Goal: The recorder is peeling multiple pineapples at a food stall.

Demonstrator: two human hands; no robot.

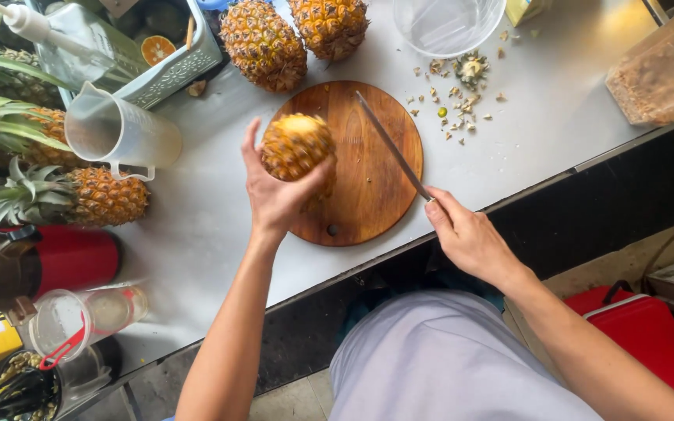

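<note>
Five pineapples counted: one trimmed pineapple (298, 146) upright on the round wooden board (368, 199) at frame centre, two crownless pineapples (294, 39) at upper centre, two leafy pineapples (79, 195) at left. One knife (393, 146), one clear jug (118, 132), one bowl (448, 23). Left hand (274, 195) reaching up from below, clamped around the trimmed fruit. Right hand (470, 238) closed on the knife handle, blade slanting up-left across the board. Board near the table edge (509, 204); bare table (196, 226) left of the board.

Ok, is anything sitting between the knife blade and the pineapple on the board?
Nothing visible. The knife, held in the right hand, lies over bare cutting board just right of the pineapple, which the left hand grips from below.
</note>
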